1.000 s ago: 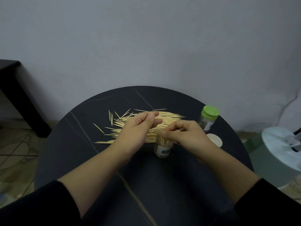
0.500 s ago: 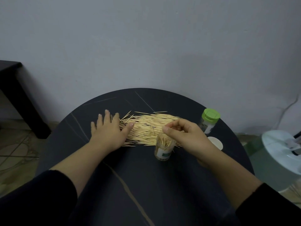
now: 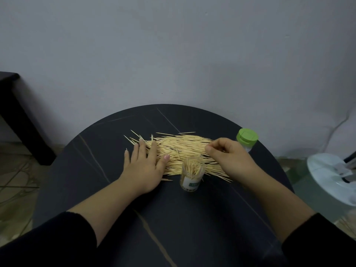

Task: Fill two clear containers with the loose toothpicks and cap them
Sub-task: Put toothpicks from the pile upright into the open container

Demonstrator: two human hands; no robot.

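A wide pile of loose toothpicks (image 3: 185, 147) lies across the middle of the round black table (image 3: 173, 218). In front of the pile stands an uncapped clear container (image 3: 192, 175), upright and partly filled with toothpicks. A second clear container with a green cap (image 3: 247, 138) stands at the right rear. My left hand (image 3: 143, 166) lies flat, its straight fingers pressing on the left end of the pile. My right hand (image 3: 227, 157) hovers over the right end with curled fingers, thumb and forefinger pinching at toothpicks there.
A white round appliance base (image 3: 333, 174) sits on the floor to the right of the table. A dark table leg (image 3: 21, 120) stands at the far left. A grey wall rises close behind the table.
My left hand slid right onto the pile's left end. My right hand left the open container's mouth and moved back and right to the pile, hiding the white lid.
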